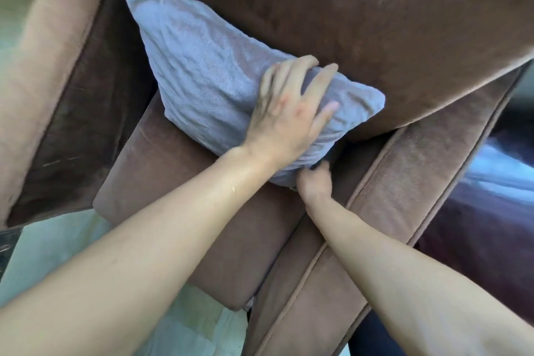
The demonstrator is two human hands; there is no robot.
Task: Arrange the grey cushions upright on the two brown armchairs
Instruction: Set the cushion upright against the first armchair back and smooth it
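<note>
A grey cushion point(202, 66) leans against the backrest of a brown armchair point(346, 9), standing on the seat point(179, 182). My left hand point(289, 113) lies flat on the cushion's lower right part, fingers spread and curled over its edge. My right hand point(315, 182) grips the cushion's bottom corner from below, with its fingers hidden under the fabric. Only this one armchair and one cushion are in view.
The armchair's left armrest point(49, 66) and right armrest point(390, 196) flank the seat. Pale floor point(57, 246) shows in front of the chair. A dark purple surface point(491, 254) lies beyond the right armrest.
</note>
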